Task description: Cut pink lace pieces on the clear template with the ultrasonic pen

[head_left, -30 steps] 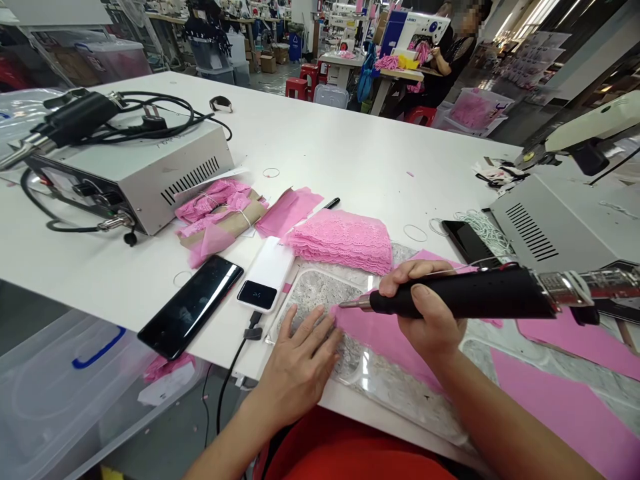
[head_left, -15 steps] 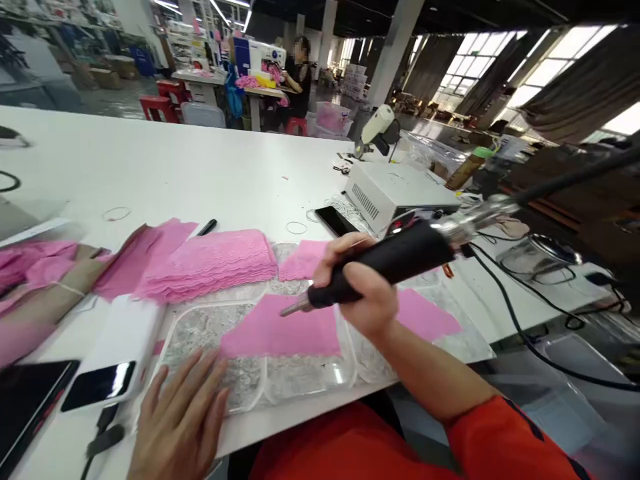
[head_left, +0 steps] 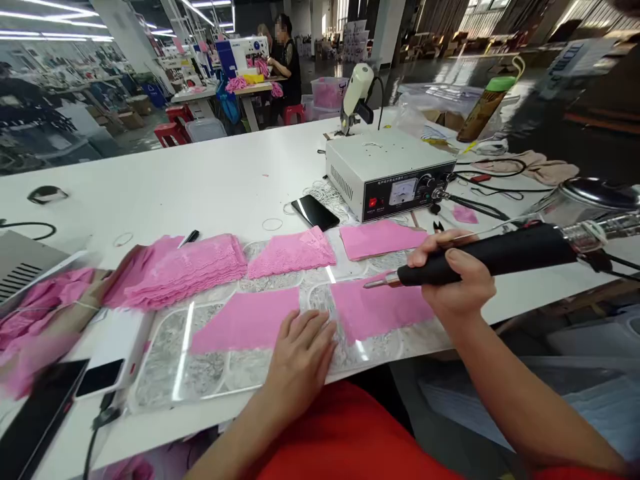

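My right hand is wrapped round a black handheld tool, whose metal tip hovers at or just over a pink fabric piece on the right of the patterned mat. Flat on the mat, fingers a little spread, rests my left hand, holding nothing. It lies between that piece and another pink piece. Behind these are a lace-edged pink piece and a further pink piece. A stack of pink lace pieces sits to the left.
A grey control box stands behind the mat, beside a black phone. Bundled pink fabric and a white box are at the left. Cables and a glass jar lie right. A person sits at a sewing machine beyond.
My left hand has moved right, from the mat's left part to its middle. My right hand has carried the tool right, from the left fabric piece to the right one. The view has shifted.
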### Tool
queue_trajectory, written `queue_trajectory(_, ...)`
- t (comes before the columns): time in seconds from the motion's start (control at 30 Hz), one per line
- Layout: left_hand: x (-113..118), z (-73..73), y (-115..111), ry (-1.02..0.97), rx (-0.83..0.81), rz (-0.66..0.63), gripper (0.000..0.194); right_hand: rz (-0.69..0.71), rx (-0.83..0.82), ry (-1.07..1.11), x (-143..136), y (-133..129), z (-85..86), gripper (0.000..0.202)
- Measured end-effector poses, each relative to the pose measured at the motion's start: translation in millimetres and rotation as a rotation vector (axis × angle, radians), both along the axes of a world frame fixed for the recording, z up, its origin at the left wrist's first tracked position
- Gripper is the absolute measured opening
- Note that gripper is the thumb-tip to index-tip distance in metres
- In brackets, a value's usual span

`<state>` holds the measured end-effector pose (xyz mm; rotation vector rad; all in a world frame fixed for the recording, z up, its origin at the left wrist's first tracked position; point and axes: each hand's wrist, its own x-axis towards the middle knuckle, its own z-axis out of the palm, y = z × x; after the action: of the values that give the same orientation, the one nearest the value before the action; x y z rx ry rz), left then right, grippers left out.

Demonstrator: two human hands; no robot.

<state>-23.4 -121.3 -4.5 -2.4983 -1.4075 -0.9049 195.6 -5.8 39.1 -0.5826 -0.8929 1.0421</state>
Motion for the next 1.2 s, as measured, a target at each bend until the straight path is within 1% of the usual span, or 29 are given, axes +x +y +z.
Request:
queue_trajectory(0.07,11.3,-3.1,10.1,0.027,-0.038,-0.003,0.021,0.014,-0.002,0.028,2.4,5.7,-1.4,0.011)
queue_trajectory(0.13,17.7,-6.0,15.2,0.051,-0.071,0.005,0.023,0.039,0.003,0.033,2.3,10.4,-1.1,0.012)
queue_trajectory(0.23,23.5,-9.8,16.5,0.077,-0.105,0.017,0.026,0.093,-0.005,0.015,-3.2,14.2,0.1,0.011)
queue_trajectory(0.33,26.8,-13.6,15.2,0.102,-0.12,0.035,0.03,0.153,-0.005,-0.004,-14.4,16.2,0.2,0.011)
queue_trajectory(0.5,28.4,-19.7,13.9,0.11,-0.142,0.079,0.033,0.211,0.071,-0.082,-34.1,19.9,-4.2,0.013)
queue_trajectory(0.6,29.0,-22.2,13.7,0.09,-0.145,0.094,0.034,0.231,0.064,-0.125,-39.6,21.0,-8.7,0.013)
queue_trajectory(0.7,29.7,-23.5,13.6,0.082,-0.143,0.098,0.036,0.248,0.038,-0.136,-41.1,21.0,-12.3,0.013)
queue_trajectory(0.9,28.6,-22.7,13.7,0.081,-0.164,0.089,0.038,0.271,0.045,-0.13,-43.3,22.0,-15.8,0.013)
queue_trajectory(1.03,27.6,-22.5,14.0,0.08,-0.167,0.079,0.04,0.285,0.019,-0.137,-45.0,21.5,-16.3,0.014)
queue_trajectory(1.2,27.7,-23.4,14.2,0.078,-0.171,0.079,0.04,0.295,0.035,-0.153,-45.7,21.2,-15.5,0.012)
